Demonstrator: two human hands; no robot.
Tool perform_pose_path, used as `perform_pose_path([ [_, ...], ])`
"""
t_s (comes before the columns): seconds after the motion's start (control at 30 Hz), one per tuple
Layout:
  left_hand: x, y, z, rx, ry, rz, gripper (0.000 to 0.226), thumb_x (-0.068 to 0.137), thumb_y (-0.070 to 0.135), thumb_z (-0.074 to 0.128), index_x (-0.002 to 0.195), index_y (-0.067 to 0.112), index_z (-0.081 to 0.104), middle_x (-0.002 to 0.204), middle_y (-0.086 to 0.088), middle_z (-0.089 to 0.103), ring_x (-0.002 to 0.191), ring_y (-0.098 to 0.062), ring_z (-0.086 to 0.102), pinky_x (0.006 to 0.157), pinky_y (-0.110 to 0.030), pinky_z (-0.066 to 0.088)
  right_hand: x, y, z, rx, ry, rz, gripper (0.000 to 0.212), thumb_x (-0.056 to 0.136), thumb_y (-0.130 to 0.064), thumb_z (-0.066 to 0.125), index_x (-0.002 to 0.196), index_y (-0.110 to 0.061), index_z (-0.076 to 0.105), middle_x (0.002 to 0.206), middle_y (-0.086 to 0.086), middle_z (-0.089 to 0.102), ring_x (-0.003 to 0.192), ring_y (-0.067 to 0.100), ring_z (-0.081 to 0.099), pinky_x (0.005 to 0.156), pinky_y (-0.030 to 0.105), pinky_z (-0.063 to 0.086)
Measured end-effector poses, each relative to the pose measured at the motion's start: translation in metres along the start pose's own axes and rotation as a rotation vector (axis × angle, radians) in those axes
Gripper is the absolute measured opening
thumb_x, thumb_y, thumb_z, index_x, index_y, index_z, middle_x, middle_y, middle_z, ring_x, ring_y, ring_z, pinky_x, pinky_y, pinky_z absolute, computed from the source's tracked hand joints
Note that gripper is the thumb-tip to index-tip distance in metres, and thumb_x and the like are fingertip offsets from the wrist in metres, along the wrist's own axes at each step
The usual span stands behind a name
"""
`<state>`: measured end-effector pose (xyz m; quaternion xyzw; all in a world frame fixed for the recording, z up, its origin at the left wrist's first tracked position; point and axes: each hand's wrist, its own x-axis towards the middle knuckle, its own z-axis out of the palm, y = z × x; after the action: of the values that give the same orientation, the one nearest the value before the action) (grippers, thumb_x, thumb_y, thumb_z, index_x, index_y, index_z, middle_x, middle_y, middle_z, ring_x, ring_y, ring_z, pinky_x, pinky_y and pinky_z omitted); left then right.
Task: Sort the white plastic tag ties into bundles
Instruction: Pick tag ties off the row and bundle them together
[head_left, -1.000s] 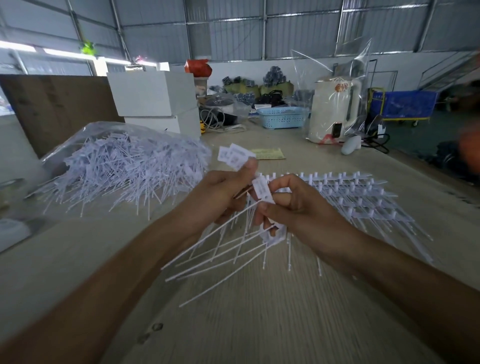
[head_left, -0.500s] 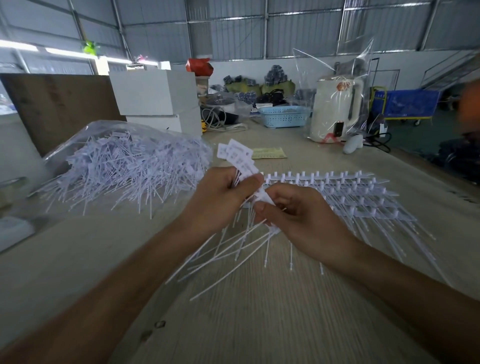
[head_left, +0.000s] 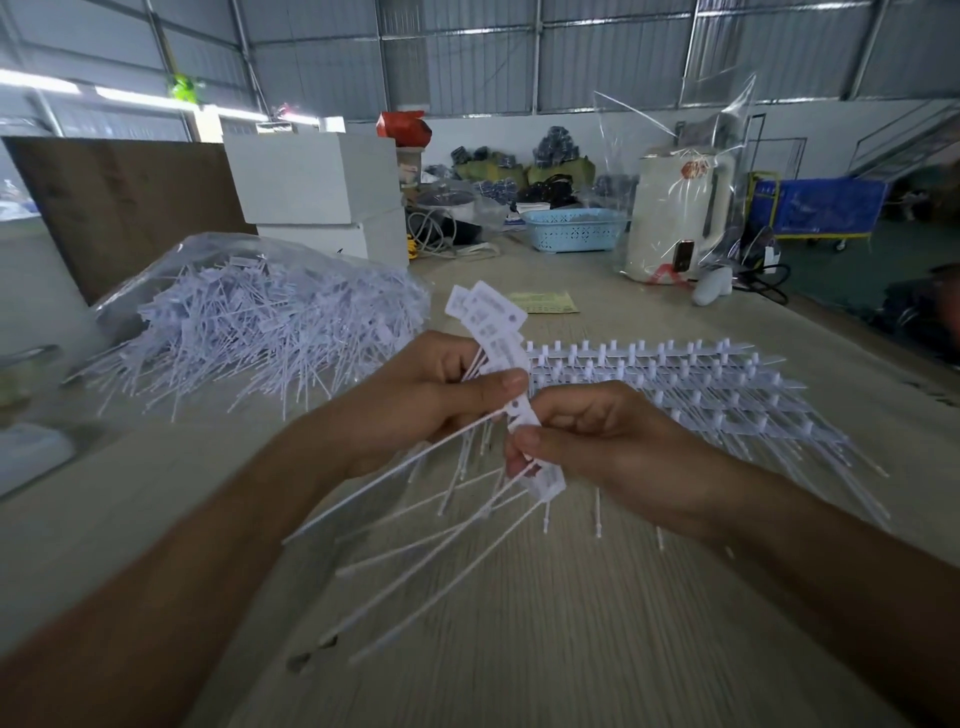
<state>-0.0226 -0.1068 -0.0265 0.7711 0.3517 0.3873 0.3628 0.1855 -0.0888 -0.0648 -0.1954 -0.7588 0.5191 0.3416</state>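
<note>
Above a pale wood-grain desk (head_left: 571, 623), the left hand (head_left: 415, 400) is curled around a fanned bundle of white plastic tag ties (head_left: 493, 332), flat printed tags up and thin stiff tails splaying down. The right hand (head_left: 597, 441) pinches one tag (head_left: 540, 480) just beside it, thumb pressed on top. A loose pile of ties (head_left: 260, 332) spills from a clear bag at left; sorted rows (head_left: 701, 384) lie flat at right.

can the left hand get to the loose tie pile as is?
Probably not yet: the left hand grips a fan of ties. The pile lies open on its side of the table, nothing between.
</note>
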Motion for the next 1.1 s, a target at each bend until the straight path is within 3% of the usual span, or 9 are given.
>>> perform_pose_path([
  [0.1,-0.001,-0.007,-0.002,-0.081,-0.046,-0.031,0.036,0.087,0.038,0.066,0.054,0.028,0.057,0.048,0.009,0.038,0.041,-0.006,0.028,0.043,-0.02,0.023,-0.001,0.0,-0.004,-0.039,-0.116,0.006,0.016,0.098,-0.018,0.059,0.097,-0.009,0.073,0.091,0.005,0.071,0.09,0.019,0.065,0.085,0.029,0.05],
  [0.23,-0.002,-0.01,-0.003,-0.148,-0.066,-0.013,0.036,0.093,0.034,0.065,0.058,0.028,0.061,0.049,0.008,0.038,0.044,-0.011,0.026,0.048,-0.034,0.016,-0.001,0.0,-0.003,0.026,-0.119,0.01,0.017,0.1,-0.021,0.056,0.097,-0.015,0.072,0.092,0.004,0.069,0.09,0.019,0.062,0.086,0.034,0.047],
  [0.4,-0.002,-0.012,-0.003,-0.395,-0.077,-0.022,0.037,0.083,0.041,0.076,0.055,0.026,0.057,0.046,0.011,0.041,0.038,-0.002,0.033,0.045,-0.017,0.03,-0.005,-0.004,-0.006,0.029,-0.214,0.022,0.018,0.101,-0.017,0.052,0.1,-0.012,0.069,0.094,0.003,0.066,0.092,0.02,0.059,0.088,0.036,0.044],
  [0.53,0.001,-0.014,0.004,-0.292,0.038,-0.07,0.042,0.091,0.041,0.068,0.055,0.025,0.054,0.046,0.007,0.04,0.039,-0.006,0.034,0.043,-0.02,0.028,-0.003,-0.003,-0.005,0.126,-0.081,0.045,0.021,0.099,-0.012,0.052,0.109,-0.004,0.069,0.103,0.014,0.068,0.098,0.031,0.061,0.094,0.054,0.044],
  [0.67,0.006,-0.012,0.008,-0.058,0.158,-0.132,0.043,0.09,0.054,0.054,0.058,0.026,0.061,0.053,0.004,0.055,0.046,-0.008,0.046,0.048,-0.018,0.038,0.0,-0.003,-0.008,0.148,-0.024,0.051,0.034,0.096,0.002,0.052,0.13,0.003,0.059,0.13,0.023,0.062,0.122,0.039,0.059,0.109,0.056,0.042],
  [0.77,0.008,-0.016,0.007,0.112,0.216,-0.159,0.043,0.09,0.056,0.05,0.061,0.025,0.059,0.053,0.005,0.056,0.048,-0.009,0.051,0.052,-0.019,0.043,0.003,-0.001,-0.003,0.154,0.154,0.026,0.028,0.09,0.003,0.062,0.118,0.002,0.065,0.118,0.017,0.069,0.108,0.03,0.068,0.094,0.04,0.055],
  [0.87,0.01,-0.015,0.009,0.056,0.246,-0.176,0.047,0.098,0.046,0.051,0.055,0.029,0.054,0.047,0.006,0.043,0.039,-0.008,0.038,0.041,-0.016,0.033,0.007,0.004,0.001,0.163,0.35,-0.009,0.02,0.082,0.003,0.072,0.1,-0.001,0.064,0.1,0.013,0.067,0.083,0.015,0.069,0.072,0.022,0.053],
  [1.0,0.009,-0.009,0.011,0.046,0.196,-0.212,0.052,0.093,0.061,0.047,0.051,0.031,0.058,0.045,0.014,0.045,0.037,0.001,0.041,0.039,-0.008,0.03,0.01,0.009,0.003,0.114,0.466,-0.053,0.017,0.081,0.002,0.075,0.094,0.004,0.063,0.09,0.012,0.066,0.079,0.013,0.068,0.071,0.019,0.052],
  [1.1,0.009,-0.007,0.014,0.164,0.177,-0.139,0.052,0.1,0.04,0.055,0.049,0.04,0.062,0.043,0.019,0.051,0.039,0.007,0.046,0.043,-0.004,0.031,0.008,0.009,0.006,0.075,0.468,-0.072,0.018,0.082,0.002,0.075,0.095,0.004,0.062,0.093,0.016,0.067,0.085,0.016,0.072,0.077,0.019,0.053],
])
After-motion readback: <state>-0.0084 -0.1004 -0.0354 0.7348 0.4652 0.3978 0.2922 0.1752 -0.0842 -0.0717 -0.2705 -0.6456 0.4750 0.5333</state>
